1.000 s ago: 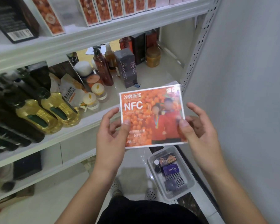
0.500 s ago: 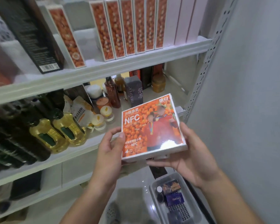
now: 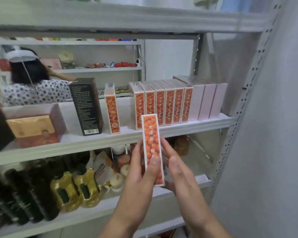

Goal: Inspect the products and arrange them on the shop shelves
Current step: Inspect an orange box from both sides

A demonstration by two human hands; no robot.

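The left hand [image 3: 139, 176] has the grip. Its thumb lies across the printed front of the orange box [image 3: 150, 138] and its fingers wrap round the left side, so the narrow face looks forward. The right hand [image 3: 177, 170] lies flat against the box's right side with straight fingers, steadying it rather than clasping it.

The box is upright in the air just in front of the shelf [image 3: 187, 127], and its top overlaps the left end of the row of matching boxes [image 3: 163, 107]. Held narrow-face-out, it matches the way that row stands, so it is probably meant to be slotted in beside them.

The likely place is the gap between the row and a lone matching box [image 3: 112, 114] further left. A black box [image 3: 86, 107] stands just beyond that one. Pink boxes [image 3: 206, 100] close the row on the right and leave no room there.
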